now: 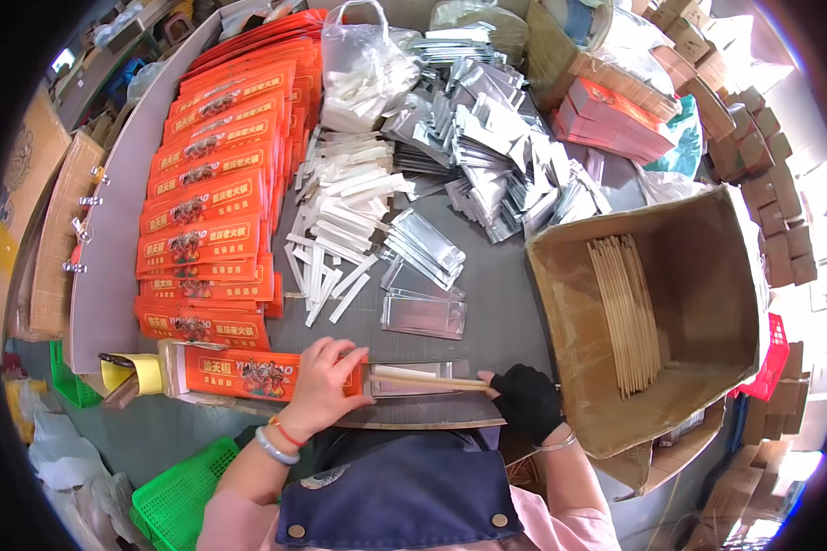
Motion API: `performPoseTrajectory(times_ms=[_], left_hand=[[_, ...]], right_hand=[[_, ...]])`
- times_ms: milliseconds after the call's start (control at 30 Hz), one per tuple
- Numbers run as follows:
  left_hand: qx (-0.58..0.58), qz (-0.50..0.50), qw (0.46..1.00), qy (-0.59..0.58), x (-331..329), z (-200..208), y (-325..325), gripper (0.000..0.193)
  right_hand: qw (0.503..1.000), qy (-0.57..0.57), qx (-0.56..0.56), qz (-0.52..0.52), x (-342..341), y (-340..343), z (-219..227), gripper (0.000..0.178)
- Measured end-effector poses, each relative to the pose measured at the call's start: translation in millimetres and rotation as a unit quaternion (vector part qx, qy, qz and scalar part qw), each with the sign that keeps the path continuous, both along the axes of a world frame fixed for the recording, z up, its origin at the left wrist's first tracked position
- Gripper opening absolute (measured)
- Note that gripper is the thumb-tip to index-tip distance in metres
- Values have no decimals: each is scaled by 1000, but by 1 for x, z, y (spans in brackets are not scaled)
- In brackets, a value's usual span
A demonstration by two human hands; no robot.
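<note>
Fingers of your left hand (322,395) straddle the red packet (239,373), gripping its three-o'clock end, probably to steady it; your gloved right hand (528,402) pinches the sticks (446,380) at three o'clock, likely keeping them straight. Your carton (708,312) stands open at two o'clock, presumably for easy reach.

Glossy paper sleeve (234,373), matt wooden chopsticks (436,379)

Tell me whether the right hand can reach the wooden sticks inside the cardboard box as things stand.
Probably yes: nothing covers the wooden sticks, and the right hand is near the open box, though it holds a slim wooden piece.
</note>
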State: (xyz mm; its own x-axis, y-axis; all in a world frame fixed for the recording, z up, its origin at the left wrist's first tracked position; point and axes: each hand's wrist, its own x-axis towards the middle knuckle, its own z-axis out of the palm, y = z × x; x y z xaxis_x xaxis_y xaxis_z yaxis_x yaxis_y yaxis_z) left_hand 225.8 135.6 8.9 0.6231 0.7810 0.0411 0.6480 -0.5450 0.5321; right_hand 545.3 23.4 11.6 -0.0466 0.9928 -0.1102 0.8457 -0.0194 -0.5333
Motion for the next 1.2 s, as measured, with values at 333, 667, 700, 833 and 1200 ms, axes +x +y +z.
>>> performPoseTrajectory(times_ms=[333,667,700,833,1200], left_hand=[[15,-9,1000,2,14,-14,-11,74],[54,-116,990,66,33,-10,4,51],[53,-112,990,69,34,-3,3,51],[42,-226,969,87,24,47,39,24],[230,161,959,42,-37,33,86,40]], right_hand=[[998,-27,52,-33,-11,26,-29,16],[991,7,125,56,-91,54,-9,65],[990,10,124,59,-87,50,-8,65],[988,-47,70,129,-67,56,20,61],[990,-75,120,2,-44,31,19,61]])
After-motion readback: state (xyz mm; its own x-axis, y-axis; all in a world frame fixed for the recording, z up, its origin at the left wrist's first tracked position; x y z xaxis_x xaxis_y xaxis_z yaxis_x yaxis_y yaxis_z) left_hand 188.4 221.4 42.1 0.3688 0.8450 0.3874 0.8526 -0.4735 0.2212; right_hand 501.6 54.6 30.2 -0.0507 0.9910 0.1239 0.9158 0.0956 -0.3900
